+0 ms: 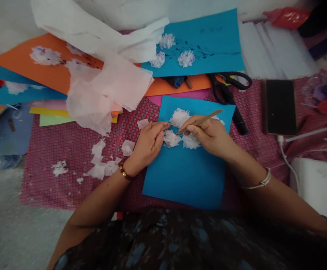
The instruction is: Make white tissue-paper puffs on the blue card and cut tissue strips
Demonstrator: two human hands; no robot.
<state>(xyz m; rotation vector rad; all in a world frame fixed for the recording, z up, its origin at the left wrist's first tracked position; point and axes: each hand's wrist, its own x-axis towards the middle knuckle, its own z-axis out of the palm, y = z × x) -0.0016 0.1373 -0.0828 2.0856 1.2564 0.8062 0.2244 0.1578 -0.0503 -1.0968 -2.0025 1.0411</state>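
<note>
Toward twelve o'clock on the blue sheet [184, 176] sit white paper flowers [179, 117]; the right hand [212, 137] pinches a wooden stick [209, 116] between its fingers, tip among them — the left hand [148, 145] lies at their nine o'clock, fingers close together.

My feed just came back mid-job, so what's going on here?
A person's right hand holds a thin, flat, tan stick, its tip down among fluffy white paper tufts on a bright blue rectangular sheet. The left hand lies over the sheet's left edge, fingers close to the tufts; whether either touches them is hard to tell. Torn white paper scraps lie to the left on a red checked cloth.
</note>
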